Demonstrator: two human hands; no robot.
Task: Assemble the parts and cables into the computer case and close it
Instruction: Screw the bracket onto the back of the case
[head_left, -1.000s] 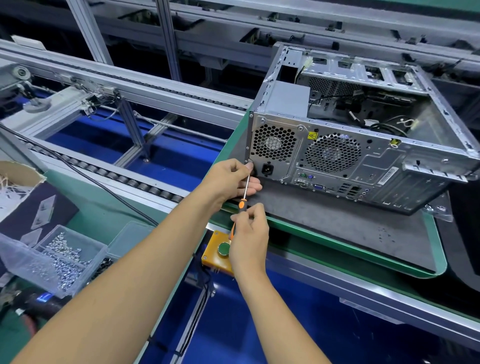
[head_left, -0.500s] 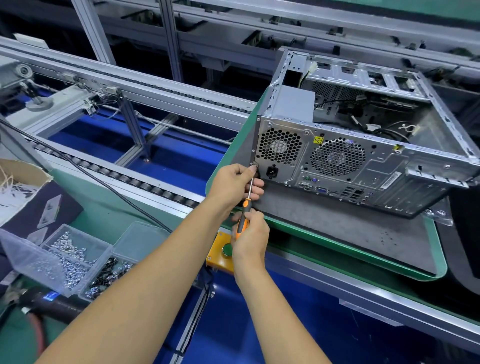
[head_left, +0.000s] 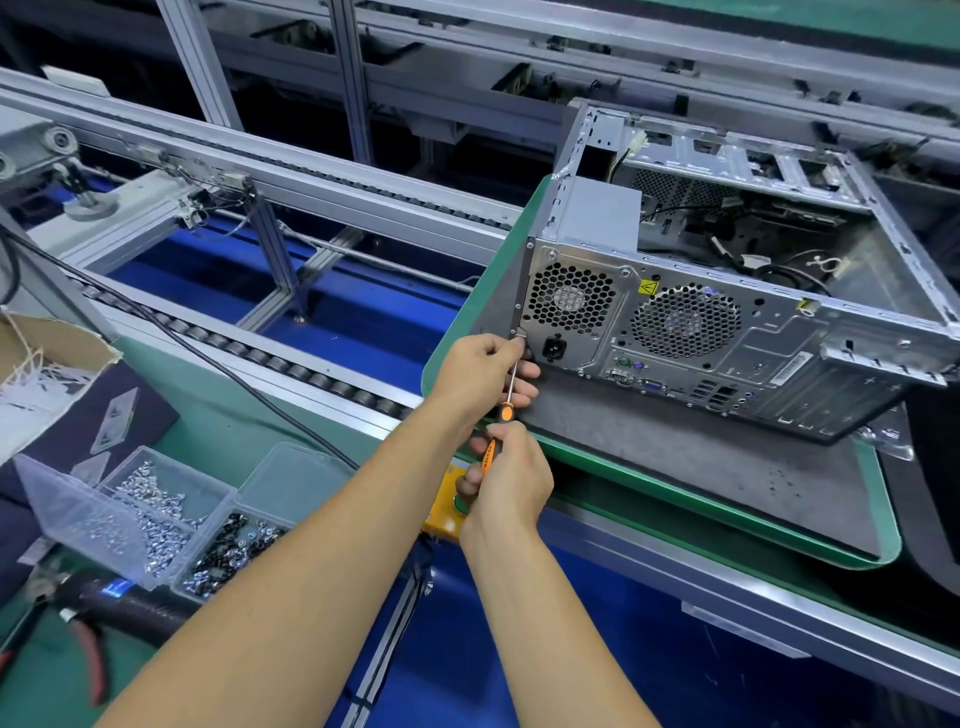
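Screwdriver on the case's rear corner

Right hand (head_left: 506, 480) grips the orange screwdriver (head_left: 500, 415) handle, shaft angled up to the lower left corner of the case (head_left: 727, 332); left hand (head_left: 480, 371) pinches the shaft near the tip. The case lies open-side up on a grey mat (head_left: 701, 467). Screw bins (head_left: 171, 514) sit lower left, red-handled pliers (head_left: 88, 654) beside them.

just the one head-worn cam, looking forward and down over both forearms, pretty close to the computer case (head_left: 727, 332) rear panel on the counter (head_left: 701, 499)
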